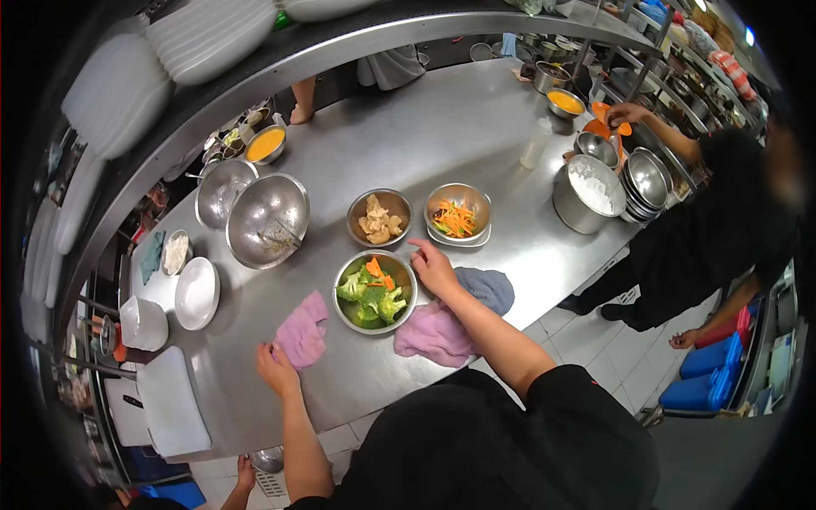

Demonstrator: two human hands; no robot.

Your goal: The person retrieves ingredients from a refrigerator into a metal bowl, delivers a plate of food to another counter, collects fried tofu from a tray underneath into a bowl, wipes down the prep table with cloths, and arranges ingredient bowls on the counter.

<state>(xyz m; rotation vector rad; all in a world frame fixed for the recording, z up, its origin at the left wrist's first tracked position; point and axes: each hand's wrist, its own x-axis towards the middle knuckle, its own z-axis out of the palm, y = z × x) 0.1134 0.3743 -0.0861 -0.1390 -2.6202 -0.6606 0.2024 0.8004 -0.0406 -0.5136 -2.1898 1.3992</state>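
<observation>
Fingers [267, 352] of your left hand [279, 374] meet the crumpled pink cloth [304, 331] lower left of centre; whether they pinch it, I cannot tell. Mid-frame, your right hand [433, 268], fingers loosely spread, is just beside the round steel bowl [412, 293] of green broccoli [374, 301].

Floor [608, 348]: pale tiles
Worktable [365, 149]: broad, stainless steel
Overhead shelf [476, 23]: metal, spanning the worktable
Light [749, 36]: bright, upper right

The broccoli [372, 303] is green, the shredded carrot [456, 221] orange, the two cloths [302, 333] pink, a third cloth [488, 289] blue-grey, the table [399, 127] silver-grey, the cutting board [172, 404] white.
</observation>
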